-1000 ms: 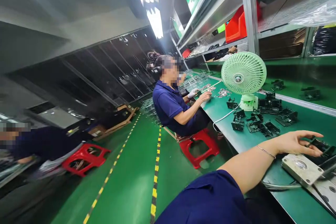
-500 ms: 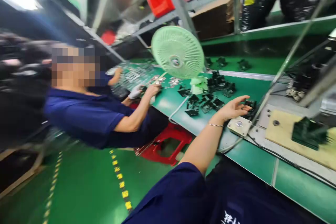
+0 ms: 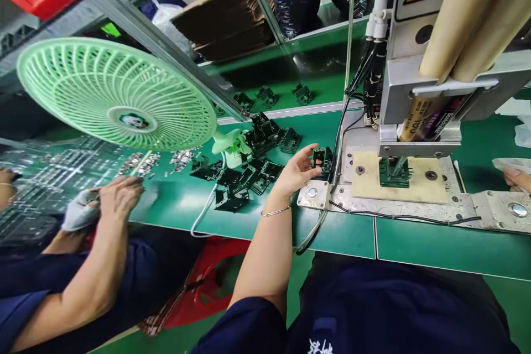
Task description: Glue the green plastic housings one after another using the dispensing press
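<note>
My left hand (image 3: 295, 172) has its thumb and fingers around a small black plastic part (image 3: 322, 159), which is on the bench just left of the press base. In the press, under the metal head, another dark plastic part (image 3: 394, 172) sits on a cream-coloured plate (image 3: 427, 191). At the right edge of the view only a little of my right hand (image 3: 518, 178) shows, beside whitish material (image 3: 511, 164); the frame cuts off the rest, so its grip is hidden. A pile of similar black parts (image 3: 259, 176) lies left of my left hand.
A green fan (image 3: 182, 94) stands over the bench (image 3: 174, 207) at left. A co-worker's hands (image 3: 120, 196), one in a white glove, work beside small metal pieces (image 3: 145, 163). Cables (image 3: 313, 235) run past the press (image 3: 423, 149). Several black parts (image 3: 265, 97) line the rear strip.
The view has swung right, bringing the whole press and part of my right hand into sight. My left hand, fingers spread over the black part before, now grips it.
</note>
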`<act>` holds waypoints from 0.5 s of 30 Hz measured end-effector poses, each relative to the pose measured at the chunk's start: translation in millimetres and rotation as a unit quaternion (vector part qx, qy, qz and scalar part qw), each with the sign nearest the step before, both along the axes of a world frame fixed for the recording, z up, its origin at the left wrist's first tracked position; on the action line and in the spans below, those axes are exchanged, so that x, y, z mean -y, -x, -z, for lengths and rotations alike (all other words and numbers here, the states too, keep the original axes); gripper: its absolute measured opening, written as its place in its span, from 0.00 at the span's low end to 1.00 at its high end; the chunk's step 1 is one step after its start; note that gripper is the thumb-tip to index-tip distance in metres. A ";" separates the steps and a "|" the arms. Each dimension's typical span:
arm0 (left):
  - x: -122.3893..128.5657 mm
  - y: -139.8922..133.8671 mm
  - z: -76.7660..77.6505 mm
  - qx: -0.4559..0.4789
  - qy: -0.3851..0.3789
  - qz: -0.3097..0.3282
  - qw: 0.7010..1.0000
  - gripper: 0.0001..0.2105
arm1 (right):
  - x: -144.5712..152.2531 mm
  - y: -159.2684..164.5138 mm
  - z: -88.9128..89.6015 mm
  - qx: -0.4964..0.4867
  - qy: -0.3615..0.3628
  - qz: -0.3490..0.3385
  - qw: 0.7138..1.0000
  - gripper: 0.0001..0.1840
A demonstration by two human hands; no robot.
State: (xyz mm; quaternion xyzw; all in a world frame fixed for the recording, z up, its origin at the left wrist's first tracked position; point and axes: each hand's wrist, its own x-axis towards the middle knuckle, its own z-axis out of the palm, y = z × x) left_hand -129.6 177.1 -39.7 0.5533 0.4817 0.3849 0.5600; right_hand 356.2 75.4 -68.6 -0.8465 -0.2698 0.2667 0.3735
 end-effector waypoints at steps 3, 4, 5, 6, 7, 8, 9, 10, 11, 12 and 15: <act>0.0 0.9 -0.5 -0.033 -0.013 -0.005 0.999 0.34 | 0.2 7.8 -11.0 -0.034 0.031 0.043 0.998 0.35; 0.3 1.0 -1.2 -0.046 -0.015 -0.006 0.999 0.34 | 0.6 10.5 -14.8 -0.034 0.036 0.045 0.998 0.34; 0.7 0.9 -2.1 -0.060 -0.016 -0.007 0.998 0.34 | 0.8 13.2 -18.4 -0.030 0.043 0.045 0.998 0.32; 1.2 0.8 -3.2 -0.074 -0.018 -0.008 0.997 0.35 | 0.8 15.7 -21.6 -0.029 0.046 0.044 0.998 0.31; 1.7 0.6 -4.3 -0.087 -0.021 -0.008 0.996 0.35 | 0.6 18.0 -24.2 -0.032 0.049 0.044 0.997 0.29; 2.2 0.5 -5.5 -0.099 -0.023 -0.008 0.995 0.35 | 0.3 19.7 -26.1 -0.038 0.049 0.046 0.997 0.28; 2.6 0.2 -6.6 -0.110 -0.025 -0.009 0.994 0.35 | -0.2 20.8 -27.2 -0.041 0.050 0.046 0.997 0.27; 3.0 0.0 -7.7 -0.118 -0.024 -0.009 0.993 0.35 | -0.7 21.0 -27.4 -0.044 0.052 0.046 0.997 0.28; 3.2 -0.2 -8.6 -0.123 -0.022 -0.010 0.992 0.34 | -1.1 20.3 -26.8 -0.043 0.054 0.044 0.997 0.29; 3.2 -0.3 -9.5 -0.127 -0.020 -0.009 0.992 0.35 | -1.3 18.8 -25.2 -0.038 0.054 0.041 0.997 0.31; 3.1 -0.8 -11.6 -0.125 -0.022 -0.003 0.992 0.35 | -0.7 11.4 -17.6 -0.027 0.051 0.031 0.998 0.35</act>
